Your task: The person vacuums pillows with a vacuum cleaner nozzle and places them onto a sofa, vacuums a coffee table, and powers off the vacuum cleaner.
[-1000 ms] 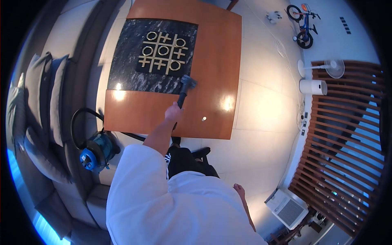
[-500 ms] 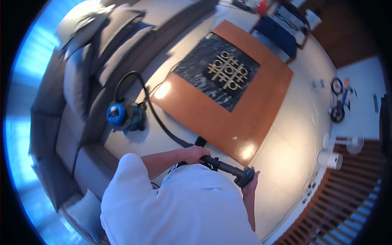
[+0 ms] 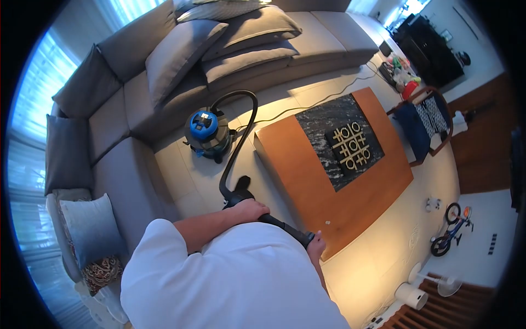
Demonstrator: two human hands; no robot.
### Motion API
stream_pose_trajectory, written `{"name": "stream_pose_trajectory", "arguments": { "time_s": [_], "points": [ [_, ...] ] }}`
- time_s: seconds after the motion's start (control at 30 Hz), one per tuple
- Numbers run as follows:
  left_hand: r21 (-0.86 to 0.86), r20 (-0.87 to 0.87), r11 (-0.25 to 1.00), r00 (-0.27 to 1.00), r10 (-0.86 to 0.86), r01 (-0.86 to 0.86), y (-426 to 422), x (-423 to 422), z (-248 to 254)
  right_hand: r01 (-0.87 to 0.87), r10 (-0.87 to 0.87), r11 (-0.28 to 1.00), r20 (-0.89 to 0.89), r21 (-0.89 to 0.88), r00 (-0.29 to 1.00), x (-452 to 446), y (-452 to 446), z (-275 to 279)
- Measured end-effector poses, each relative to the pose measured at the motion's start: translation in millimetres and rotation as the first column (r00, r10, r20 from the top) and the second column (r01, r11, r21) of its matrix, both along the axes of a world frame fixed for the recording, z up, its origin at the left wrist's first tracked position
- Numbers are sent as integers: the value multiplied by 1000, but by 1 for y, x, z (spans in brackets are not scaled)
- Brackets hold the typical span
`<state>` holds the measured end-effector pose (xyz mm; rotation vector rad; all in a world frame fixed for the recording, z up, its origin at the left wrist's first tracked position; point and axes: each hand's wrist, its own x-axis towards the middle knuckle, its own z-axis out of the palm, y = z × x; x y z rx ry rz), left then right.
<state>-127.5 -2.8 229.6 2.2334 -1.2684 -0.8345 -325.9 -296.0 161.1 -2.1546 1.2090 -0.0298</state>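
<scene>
My left hand (image 3: 251,210) is wrapped round the black vacuum wand (image 3: 282,225) near its hose end. At the wand's far end, my right hand (image 3: 316,245) is closed round the tip, where the nozzle is hard to make out. A black hose (image 3: 239,149) arches from the wand back to the blue and black vacuum cleaner (image 3: 211,131) on the floor. Beyond my right hand stands the wooden table (image 3: 296,183), with a dark marble inset (image 3: 315,131) and a tic-tac-toe board (image 3: 350,147) of gold pieces on it.
A grey sofa (image 3: 129,175) with cushions (image 3: 181,60) wraps round the left and back. A power cord (image 3: 312,104) crosses the floor behind the table. At the right are a chair (image 3: 411,134), a small bicycle (image 3: 450,230), a white fan (image 3: 446,285) and a white cylinder (image 3: 411,296).
The view has swung left toward the sofa. The wand has come off the table to my waist, and my right hand, empty earlier, has taken hold of its far end.
</scene>
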Motion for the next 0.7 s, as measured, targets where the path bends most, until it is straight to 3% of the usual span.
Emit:
{"name": "stream_pose_trajectory", "arguments": {
  "time_s": [0.1,0.17,0.2,0.27,0.33,0.4,0.47,0.5,0.57,0.6,0.7],
  "points": [
    [69,-51,981,981,186,-182,29,30,10,-103,100,995,-122,-13,987,31,23,5],
    [83,-48,961,963,267,-262,62,67,-7,-286,275,958,-220,-20,936,48,35,-1],
    [104,-31,938,942,336,-331,84,90,-21,-291,277,957,-238,-22,931,60,42,-2],
    [266,17,853,886,462,-450,133,144,-83,-24,124,940,-276,340,953,78,54,-4],
    [299,-8,744,778,628,-597,196,200,-147,78,51,918,-312,390,949,92,71,-8],
    [572,-107,592,664,740,-567,247,254,-204,222,-37,861,-377,458,925,85,81,-9],
    [512,40,625,743,668,-590,281,285,-227,197,25,863,-429,465,903,101,101,1],
    [527,13,637,755,656,-563,290,306,-235,141,95,883,-465,447,880,116,116,21],
    [596,38,668,846,532,-447,301,342,-245,226,12,872,-480,434,877,156,151,55],
    [600,14,682,859,513,-417,305,357,-248,351,-107,822,-484,448,868,164,159,59],
    [682,-154,669,836,527,-296,309,392,-251,392,-138,798,-494,458,859,187,181,74]
  ]
}}
